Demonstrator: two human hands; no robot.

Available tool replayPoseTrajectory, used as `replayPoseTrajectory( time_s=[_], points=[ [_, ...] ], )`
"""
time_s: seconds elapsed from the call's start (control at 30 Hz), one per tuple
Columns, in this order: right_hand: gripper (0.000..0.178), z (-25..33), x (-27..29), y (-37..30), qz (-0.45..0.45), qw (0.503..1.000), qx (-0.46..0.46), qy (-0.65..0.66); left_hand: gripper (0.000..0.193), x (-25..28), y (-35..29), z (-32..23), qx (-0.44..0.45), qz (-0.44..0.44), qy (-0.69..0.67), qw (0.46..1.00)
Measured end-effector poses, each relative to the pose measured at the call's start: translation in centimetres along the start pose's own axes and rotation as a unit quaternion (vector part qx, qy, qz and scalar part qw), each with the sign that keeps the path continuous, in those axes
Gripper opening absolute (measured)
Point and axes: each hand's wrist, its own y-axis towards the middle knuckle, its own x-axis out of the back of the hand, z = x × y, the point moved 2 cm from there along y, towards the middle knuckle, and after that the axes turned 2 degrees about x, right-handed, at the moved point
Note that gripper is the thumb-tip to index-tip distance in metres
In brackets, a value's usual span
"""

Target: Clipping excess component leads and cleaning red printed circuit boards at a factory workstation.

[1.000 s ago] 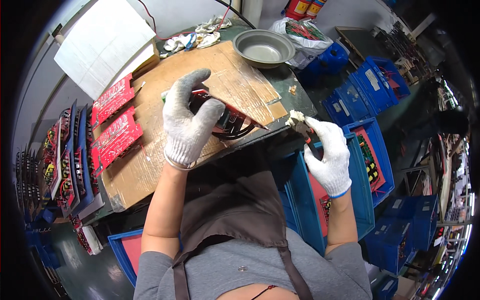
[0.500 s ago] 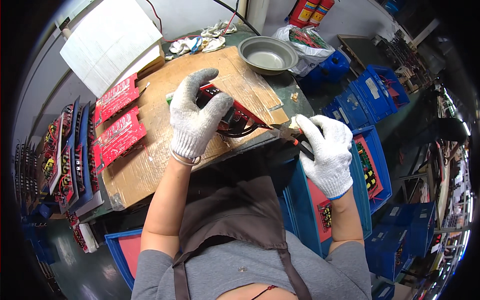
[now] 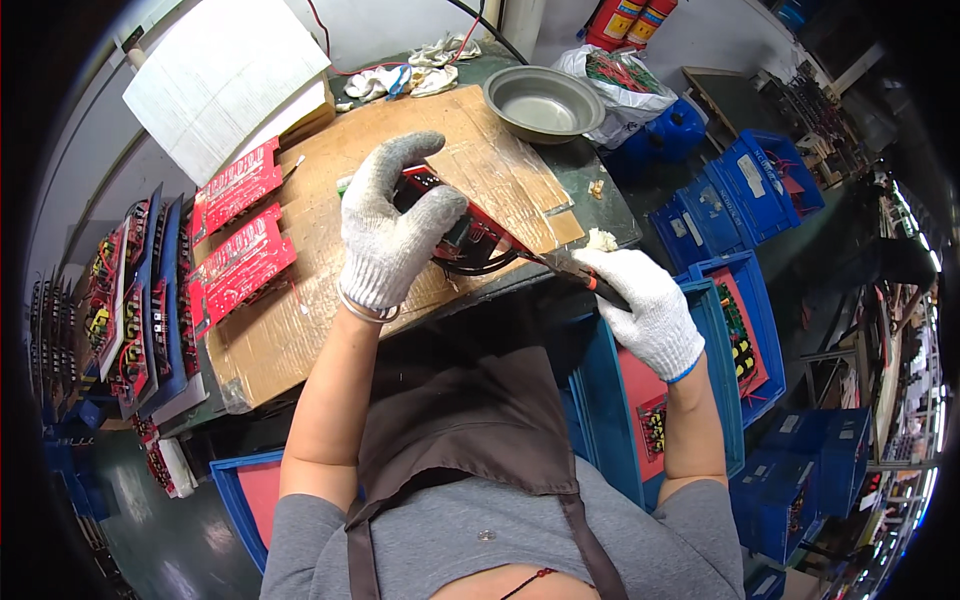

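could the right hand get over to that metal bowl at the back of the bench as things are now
Probably yes, though not freely. The right hand is closed around a dark tool at the bench's near edge. The metal bowl sits beyond it with only bare cardboard between, but the tool fills the hand.

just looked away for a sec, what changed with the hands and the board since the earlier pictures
The right hand came up from the blue bins, bringing its dark tool to the red circuit board. The left hand stayed clamped over that board on the cardboard.

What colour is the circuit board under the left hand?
Red, in the head view: circuit board under the left hand.
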Motion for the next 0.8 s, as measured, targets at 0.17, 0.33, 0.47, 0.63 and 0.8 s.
replayPoseTrajectory(
  time_s=[0.17,0.33,0.47,0.63,0.8],
  points=[
    [0.037,-2.1,-2.4,-0.4,0.135,0.931,-0.124,0.316,0.050,0.3,0.1,0.1,-0.021,-0.005,-0.018,1.000],
    [0.034,-3.1,-4.3,0.1,0.216,0.843,-0.195,0.452,0.049,1.0,-0.1,0.6,0.007,0.010,-0.056,0.998],
    [0.035,-5.9,-4.5,-1.1,0.099,0.819,-0.255,0.504,0.049,1.6,-0.7,1.5,-0.019,-0.004,-0.138,0.990],
    [0.036,-9.4,-4.3,-5.5,-0.042,0.905,-0.309,0.288,0.066,4.6,-2.3,5.2,-0.009,-0.056,-0.189,0.980],
    [0.042,-9.0,-3.7,-6.8,-0.054,0.956,-0.238,-0.164,0.111,6.3,-5.0,7.5,0.030,-0.128,-0.191,0.973]
  ],
)
